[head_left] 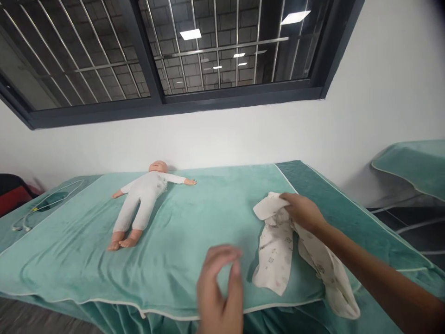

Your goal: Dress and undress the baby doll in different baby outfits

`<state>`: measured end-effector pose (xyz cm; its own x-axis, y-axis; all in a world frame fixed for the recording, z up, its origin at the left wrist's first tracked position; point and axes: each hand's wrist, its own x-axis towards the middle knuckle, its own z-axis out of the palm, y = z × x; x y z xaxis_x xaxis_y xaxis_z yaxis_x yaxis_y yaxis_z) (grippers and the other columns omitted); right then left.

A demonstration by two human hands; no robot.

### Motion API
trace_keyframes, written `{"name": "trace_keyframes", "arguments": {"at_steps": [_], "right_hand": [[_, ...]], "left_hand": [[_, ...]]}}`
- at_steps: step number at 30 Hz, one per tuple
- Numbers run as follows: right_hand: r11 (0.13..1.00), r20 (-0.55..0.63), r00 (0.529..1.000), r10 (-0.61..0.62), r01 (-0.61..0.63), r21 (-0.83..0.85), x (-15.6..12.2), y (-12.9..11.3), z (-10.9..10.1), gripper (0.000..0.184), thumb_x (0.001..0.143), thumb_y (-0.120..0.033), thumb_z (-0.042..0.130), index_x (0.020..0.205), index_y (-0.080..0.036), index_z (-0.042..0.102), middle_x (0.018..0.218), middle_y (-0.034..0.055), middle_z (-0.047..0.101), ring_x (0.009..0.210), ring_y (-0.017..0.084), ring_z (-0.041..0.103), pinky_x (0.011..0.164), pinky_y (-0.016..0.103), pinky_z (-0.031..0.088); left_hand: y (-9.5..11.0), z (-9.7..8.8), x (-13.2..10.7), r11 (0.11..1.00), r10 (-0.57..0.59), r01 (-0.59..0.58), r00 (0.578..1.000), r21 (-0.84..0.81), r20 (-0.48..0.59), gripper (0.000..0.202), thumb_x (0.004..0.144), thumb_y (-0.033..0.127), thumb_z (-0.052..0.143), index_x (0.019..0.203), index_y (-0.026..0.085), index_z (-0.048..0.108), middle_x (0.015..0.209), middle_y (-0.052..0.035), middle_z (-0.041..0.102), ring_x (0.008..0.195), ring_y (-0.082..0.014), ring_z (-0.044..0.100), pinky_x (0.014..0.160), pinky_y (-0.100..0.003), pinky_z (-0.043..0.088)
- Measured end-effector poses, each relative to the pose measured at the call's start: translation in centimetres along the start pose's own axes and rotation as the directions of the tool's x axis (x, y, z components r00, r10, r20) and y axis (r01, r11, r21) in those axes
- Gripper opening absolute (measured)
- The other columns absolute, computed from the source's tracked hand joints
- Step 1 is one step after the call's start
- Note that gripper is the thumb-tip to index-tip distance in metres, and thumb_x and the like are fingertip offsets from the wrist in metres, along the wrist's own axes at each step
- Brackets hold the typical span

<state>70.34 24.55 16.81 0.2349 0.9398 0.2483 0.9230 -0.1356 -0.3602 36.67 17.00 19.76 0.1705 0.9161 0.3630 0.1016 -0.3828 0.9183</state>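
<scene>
while the right hand (306, 212) grips a printed white garment (276, 253), the left hand (219, 287) hovers nearby, loosely curled and empty; a doll (144, 197) lies on the green cover (212, 213).

Soft, even light casts faint shadows, white panels (190, 34) glare in the window (153, 69), and the left grip (219, 304) blurs.

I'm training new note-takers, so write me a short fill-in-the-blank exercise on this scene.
1. The right hand grips a printed garment, while the left hand holds ____.
2. The doll lies on its ____.
3. In the picture, the doll is to the ____ of the garment.
4. Behind the glass of the window run metal ____.

Missing words: nothing; back; left; bars.
</scene>
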Motion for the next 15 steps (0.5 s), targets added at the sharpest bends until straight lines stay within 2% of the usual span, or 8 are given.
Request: {"name": "trace_keyframes", "arguments": {"at_steps": [2, 4, 6, 8, 11, 13, 14, 15], "right_hand": [[0.929, -0.055, 0.977, 0.206, -0.177, 0.324, 1.9, -1.8, -1.8, 0.035, 0.073, -0.016, 0.046, 0.102, -0.023, 0.064, 0.101, 0.0064, 0.072, 0.087, 0.025, 0.065, 0.071, 0.034, 0.047], [0.732, -0.073, 0.92, 0.384, -0.255, 0.631, 3.5, -4.2, -3.8, 0.035, 0.07, -0.018, 0.048, 0.102, -0.023, 0.062, 0.089, 0.0049, 0.071, 0.074, 0.023, 0.064, 0.062, 0.031, 0.047], [0.507, -0.046, 0.921, 0.386, -0.17, 0.845, 4.2, -7.1, -5.8, 0.033, 0.07, -0.019, 0.05, 0.101, -0.022, 0.062, 0.085, 0.0041, 0.071, 0.073, 0.021, 0.064, 0.063, 0.03, 0.049], [0.373, -0.038, 0.973, 0.228, -0.051, 0.927, 3.6, -10.0, -7.2, 0.027, 0.074, -0.023, 0.054, 0.1, -0.022, 0.062, 0.089, 0.0037, 0.071, 0.078, 0.021, 0.066, 0.068, 0.03, 0.052], [0.432, 0.05, 0.987, -0.154, 0.022, 0.901, 0.2, -13.1, -7.4, 0.028, 0.081, -0.032, 0.059, 0.108, -0.025, 0.064, 0.107, 0.0023, 0.071, 0.093, 0.022, 0.067, 0.081, 0.034, 0.055], [0.567, 0.215, 0.859, -0.465, 0.103, 0.817, -2.6, -13.3, -6.2, 0.039, 0.085, -0.039, 0.062, 0.123, -0.028, 0.062, 0.129, 0.0021, 0.063, 0.117, 0.024, 0.06, 0.1, 0.039, 0.05], [0.621, 0.289, 0.802, -0.523, 0.125, 0.774, -3.8, -12.7, -5.2, 0.046, 0.087, -0.043, 0.061, 0.131, -0.03, 0.058, 0.139, 0.0016, 0.058, 0.127, 0.025, 0.055, 0.106, 0.04, 0.045], [0.675, 0.335, 0.791, -0.512, 0.13, 0.726, -4.8, -11.8, -4.0, 0.049, 0.089, -0.047, 0.058, 0.137, -0.033, 0.053, 0.145, 0.0011, 0.052, 0.133, 0.025, 0.049, 0.109, 0.041, 0.043]], "left_hand": [[-2.8, 3.3, 1.9, 0.991, -0.105, 0.114, 0.987, -0.066, 0.123, 0.025, 0.093, 0.041, 0.055, 0.107, 0.022, 0.065, 0.109, -0.009, 0.067, 0.1, -0.0214, 0.062, 0.092, -0.041, 0.051], [-5.3, 6.7, 3.6, 0.951, -0.201, 0.257, 0.937, -0.173, 0.287, 0.034, 0.089, 0.044, 0.061, 0.115, 0.022, 0.062, 0.113, -0.011, 0.067, 0.104, -0.0231, 0.062, 0.096, -0.043, 0.048], [-6.9, 9.4, 5.1, 0.868, -0.215, 0.36, 0.894, -0.343, 0.393, 0.061, 0.08, 0.048, 0.072, 0.132, 0.023, 0.052, 0.132, -0.0144, 0.058, 0.117, -0.0266, 0.058, 0.101, -0.044, 0.047], [-7.2, 10.9, 6.4, 0.727, -0.215, 0.434, 0.88, -0.532, 0.424, 0.086, 0.073, 0.058, 0.075, 0.144, 0.026, 0.039, 0.147, -0.016, 0.046, 0.126, -0.0304, 0.054, 0.101, -0.046, 0.048], [-6.8, 9.8, 8.0, 0.502, -0.207, 0.412, 0.911, -0.76, 0.357, 0.09, 0.073, 0.079, 0.057, 0.144, 0.025, 0.042, 0.148, -0.0147, 0.047, 0.132, -0.0334, 0.05, 0.101, -0.048, 0.049], [-7.1, 7.0, 8.6, 0.409, -0.223, 0.358, 0.931, -0.839, 0.289, 0.084, 0.076, 0.084, 0.043, 0.136, 0.025, 0.054, 0.14, -0.0105, 0.058, 0.137, -0.0306, 0.047, 0.107, -0.045, 0.046], [-7.6, 5.2, 8.8, 0.367, -0.243, 0.356, 0.929, -0.859, 0.281, 0.085, 0.074, 0.086, 0.041, 0.128, 0.024, 0.061, 0.131, -0.0097, 0.065, 0.135, -0.0307, 0.049, 0.108, -0.045, 0.046], [-8.3, 3.4, 8.9, 0.32, -0.257, 0.388, 0.914, -0.864, 0.315, 0.083, 0.075, 0.086, 0.039, 0.123, 0.024, 0.065, 0.126, -0.0089, 0.068, 0.134, -0.0307, 0.05, 0.111, -0.046, 0.043]]}}
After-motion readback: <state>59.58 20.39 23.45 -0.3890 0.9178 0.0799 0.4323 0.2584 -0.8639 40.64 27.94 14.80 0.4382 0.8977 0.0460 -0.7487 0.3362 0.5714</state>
